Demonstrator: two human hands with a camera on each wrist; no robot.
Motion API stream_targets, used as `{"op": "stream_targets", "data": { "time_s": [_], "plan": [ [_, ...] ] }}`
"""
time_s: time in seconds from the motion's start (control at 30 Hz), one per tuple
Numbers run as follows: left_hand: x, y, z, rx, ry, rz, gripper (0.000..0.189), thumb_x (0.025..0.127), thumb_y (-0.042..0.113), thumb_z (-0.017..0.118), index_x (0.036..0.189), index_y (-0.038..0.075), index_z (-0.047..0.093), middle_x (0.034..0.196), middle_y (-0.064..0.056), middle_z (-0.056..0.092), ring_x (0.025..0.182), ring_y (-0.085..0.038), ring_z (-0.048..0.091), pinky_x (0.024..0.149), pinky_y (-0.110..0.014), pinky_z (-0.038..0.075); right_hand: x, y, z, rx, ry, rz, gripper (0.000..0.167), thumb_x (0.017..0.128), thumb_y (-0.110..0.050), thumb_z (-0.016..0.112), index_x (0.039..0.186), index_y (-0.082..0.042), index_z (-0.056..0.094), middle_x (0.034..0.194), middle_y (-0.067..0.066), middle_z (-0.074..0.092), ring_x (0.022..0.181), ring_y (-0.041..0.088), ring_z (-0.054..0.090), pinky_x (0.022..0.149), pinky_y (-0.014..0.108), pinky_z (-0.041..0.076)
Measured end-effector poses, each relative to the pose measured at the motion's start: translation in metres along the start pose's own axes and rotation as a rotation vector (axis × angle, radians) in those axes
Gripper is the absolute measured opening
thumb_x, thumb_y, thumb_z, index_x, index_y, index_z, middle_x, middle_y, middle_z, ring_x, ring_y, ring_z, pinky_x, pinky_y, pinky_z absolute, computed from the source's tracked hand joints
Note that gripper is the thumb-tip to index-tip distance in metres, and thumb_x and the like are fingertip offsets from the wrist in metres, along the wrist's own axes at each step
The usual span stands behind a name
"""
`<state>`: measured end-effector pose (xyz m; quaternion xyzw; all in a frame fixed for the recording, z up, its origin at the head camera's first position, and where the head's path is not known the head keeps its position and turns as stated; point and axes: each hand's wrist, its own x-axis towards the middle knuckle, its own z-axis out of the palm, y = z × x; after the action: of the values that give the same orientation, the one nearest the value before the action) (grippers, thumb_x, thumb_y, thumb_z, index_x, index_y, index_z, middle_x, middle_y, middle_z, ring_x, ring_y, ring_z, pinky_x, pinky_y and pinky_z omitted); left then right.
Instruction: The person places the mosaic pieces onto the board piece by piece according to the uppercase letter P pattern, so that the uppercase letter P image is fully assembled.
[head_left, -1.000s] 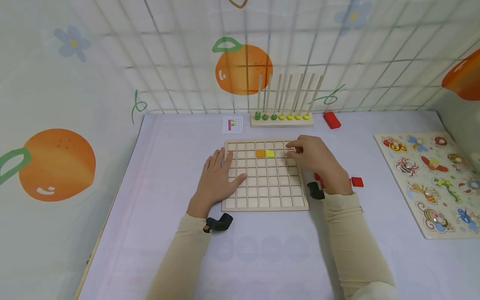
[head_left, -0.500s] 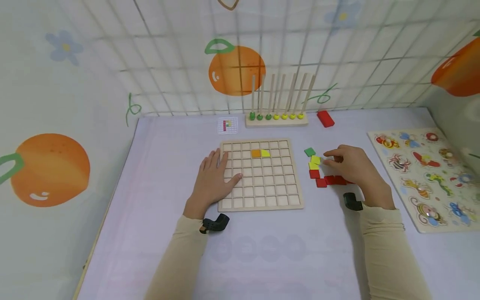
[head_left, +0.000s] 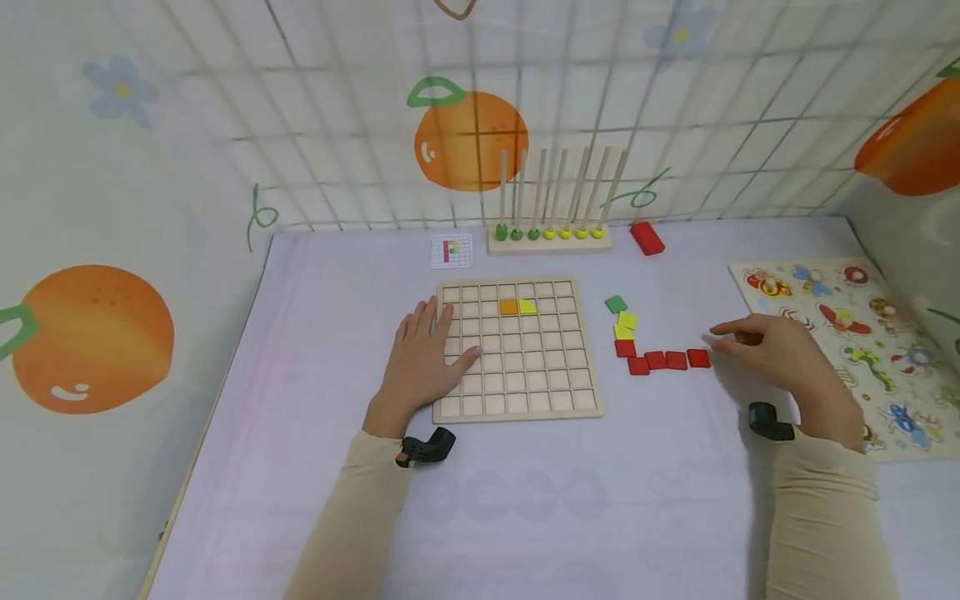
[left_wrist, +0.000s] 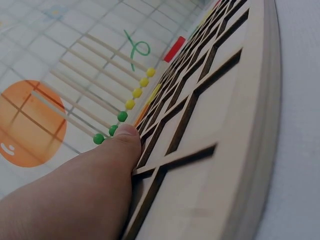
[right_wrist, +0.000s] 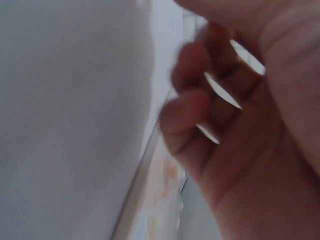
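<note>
My left hand (head_left: pixel 422 367) rests flat over the left edge of a wooden grid board (head_left: pixel 517 416), fingers stretched out. Its thumb (left_wrist: pixel 129 140) lies on the grid bars in the left wrist view. An orange square tile (head_left: pixel 509 307) and a yellow tile with a rounded corner (head_left: pixel 528 307) sit side by side in upper cells. My right hand (head_left: pixel 776 354) hovers just right of the last red tile (head_left: pixel 698 358) in a row. Its fingers are loosely bent, and nothing shows between them. More red tiles, two yellow tiles (head_left: pixel 627 321) and a green tile (head_left: pixel 616 304) lie beside the board.
Behind the board stand a peg rack (head_left: pixel 550 242) with green and yellow beads, a small pattern card (head_left: pixel 452 251) and a red block (head_left: pixel 647 238). An insect puzzle board (head_left: pixel 847 325) lies at the right, partly under my right forearm and hand.
My right hand has moved right, from over the grid board past the loose tiles to the end of the red row, uncovering the tiles. My left hand has stayed on the board.
</note>
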<state>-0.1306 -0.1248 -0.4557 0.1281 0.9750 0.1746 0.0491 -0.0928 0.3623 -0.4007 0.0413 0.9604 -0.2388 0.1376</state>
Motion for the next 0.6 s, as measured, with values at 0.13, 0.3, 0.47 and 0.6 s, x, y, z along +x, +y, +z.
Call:
{"op": "stream_targets", "data": {
  "time_s": [0.13,0.3,0.47,0.6],
  "plan": [
    [-0.0008,0.0003,-0.0012,-0.003,0.001,-0.001,0.091,0.096,0.072,0.041,0.164,0.015,0.019,0.173,-0.012,0.008,0.161,-0.03,0.004,0.131,-0.051,0.008,-0.0022,0.0079,-0.0019,0.012,-0.074,0.002,0.05,0.093,-0.045,0.072,0.131,-0.012,0.068,0.094,0.007,0.057,0.085,0.02,0.046,0.06,0.029,0.035],
    [-0.0007,-0.0001,-0.0008,0.004,0.0,-0.006,0.091,0.096,0.071,0.041,0.165,0.016,0.018,0.173,-0.012,0.007,0.161,-0.03,0.004,0.131,-0.051,0.007,-0.0007,0.0099,0.0005,0.019,-0.106,-0.005,0.061,0.086,-0.055,0.077,0.129,-0.013,0.068,0.093,0.004,0.055,0.088,0.018,0.046,0.063,0.028,0.035],
    [-0.0006,0.0005,-0.0004,0.003,0.01,0.0,0.09,0.096,0.07,0.043,0.164,0.015,0.02,0.173,-0.013,0.009,0.161,-0.031,0.006,0.13,-0.052,0.009,0.0026,0.0061,0.0047,0.027,-0.122,-0.008,0.057,0.087,-0.05,0.078,0.129,-0.013,0.067,0.094,0.004,0.055,0.093,0.021,0.048,0.065,0.028,0.038],
    [-0.0002,0.0004,-0.0002,-0.001,0.013,0.004,0.09,0.096,0.07,0.043,0.164,0.014,0.02,0.173,-0.014,0.01,0.161,-0.032,0.006,0.13,-0.052,0.009,0.0037,0.0025,0.0059,0.008,-0.126,-0.019,0.05,0.089,-0.043,0.078,0.126,-0.012,0.069,0.094,0.004,0.056,0.093,0.023,0.049,0.065,0.027,0.039]
  ]
}}
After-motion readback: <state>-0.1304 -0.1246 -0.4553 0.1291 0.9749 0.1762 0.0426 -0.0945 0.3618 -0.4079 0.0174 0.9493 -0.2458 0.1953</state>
